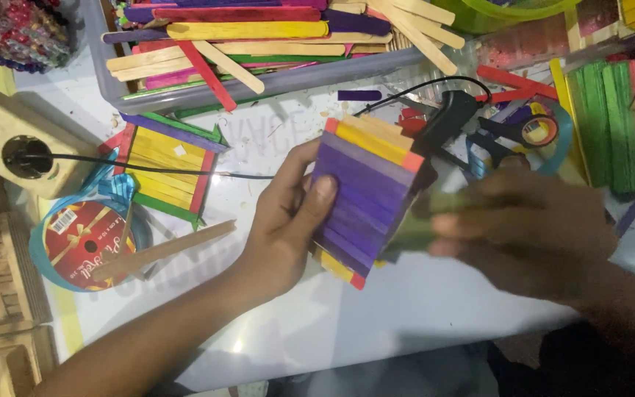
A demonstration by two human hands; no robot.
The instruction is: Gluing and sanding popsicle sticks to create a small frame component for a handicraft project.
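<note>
My left hand [286, 217] grips a box-like piece made of coloured craft sticks [361, 195], purple on its facing side, with yellow, orange and red sticks at its top and bottom edges. The thumb lies across the purple face. My right hand [523, 231] is blurred by motion at the piece's right side and holds a green craft stick [435, 220] against it. Behind the piece, partly hidden, a black glue gun [446, 121] lies on the white table.
A grey tray [259, 84] of loose coloured sticks sits at the back. A flat yellow stick panel [167, 169] and a blue ribbon spool [86, 239] lie at left, near a power socket [16, 151] with a black cord. Scissors [512, 136] and stacked green and pink sticks [619, 125] lie at right.
</note>
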